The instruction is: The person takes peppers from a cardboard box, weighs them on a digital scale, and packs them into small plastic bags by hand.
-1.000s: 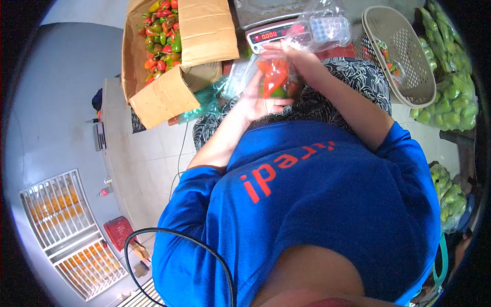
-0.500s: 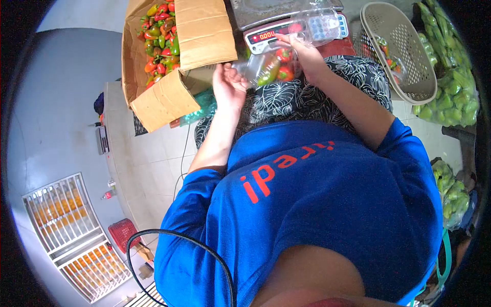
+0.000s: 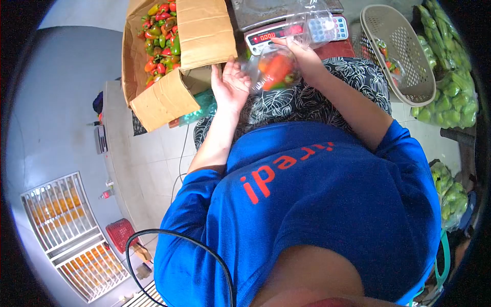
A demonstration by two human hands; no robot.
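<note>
My right hand (image 3: 304,60) grips the top of a clear plastic bag (image 3: 263,88) in front of a digital scale (image 3: 254,38). Red, orange and green peppers (image 3: 279,69) show through the bag, smeared by motion. Just left of the bag, my left hand (image 3: 232,84) is palm up with fingers apart and nothing in it. The bag's left edge comes close to those fingers; contact cannot be made out. At left, an open cardboard box (image 3: 207,38) holds many red and green peppers (image 3: 162,41).
The scale's metal pan (image 3: 271,13) lies beyond its display. More clear plastic (image 3: 309,23) covers part of the keypad. At right stands a beige perforated basket (image 3: 417,77) with bagged peppers (image 3: 393,66) inside, beside bags of green vegetables (image 3: 452,100). A black cable loop (image 3: 179,233) crosses the foreground.
The bag of peppers has turned and its contents have shifted while hanging from my right hand. My left hand's fingers have opened wider beside it.
</note>
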